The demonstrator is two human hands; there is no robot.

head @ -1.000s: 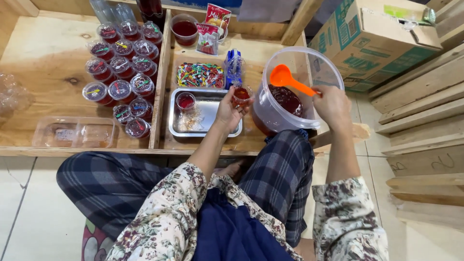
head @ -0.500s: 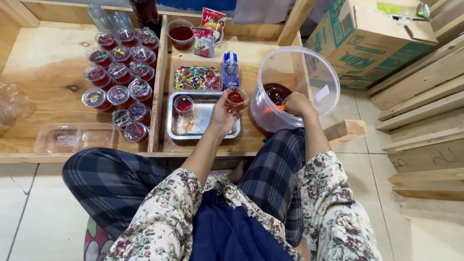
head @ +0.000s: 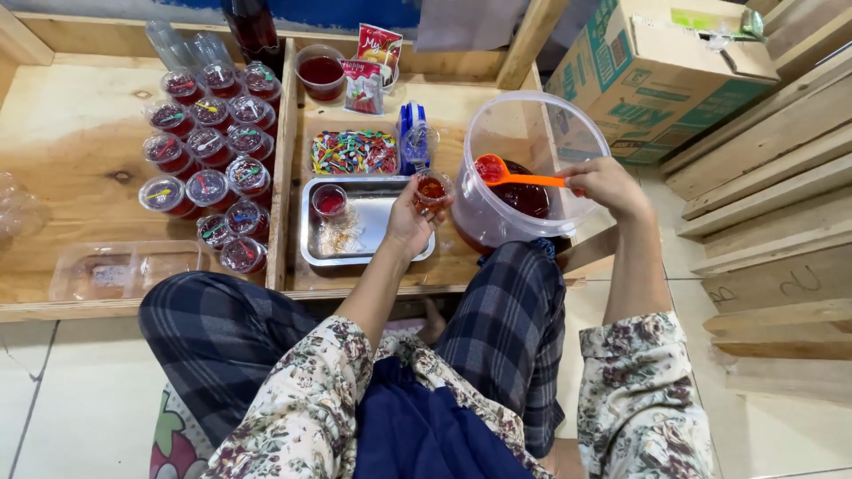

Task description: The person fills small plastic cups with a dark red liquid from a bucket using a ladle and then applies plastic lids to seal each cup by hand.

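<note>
My left hand holds a small clear cup with red liquid in it, just left of a big clear plastic tub. My right hand grips the handle of an orange ladle. Its bowl, full of red liquid, hangs inside the tub near the left wall, close to the cup. Dark red liquid lies at the tub's bottom. Below the cup a metal tray holds another filled small cup.
Several lidded red cups stand on the wooden platform at left. Behind the tray lie a box of coloured spoons, a bowl of red liquid and packets. An empty clear container sits front left; a cardboard box stands right.
My right hand dipped the ladle down into the tub, then raised it again, filled, toward the cup. My left hand kept the cup beside the tub.
</note>
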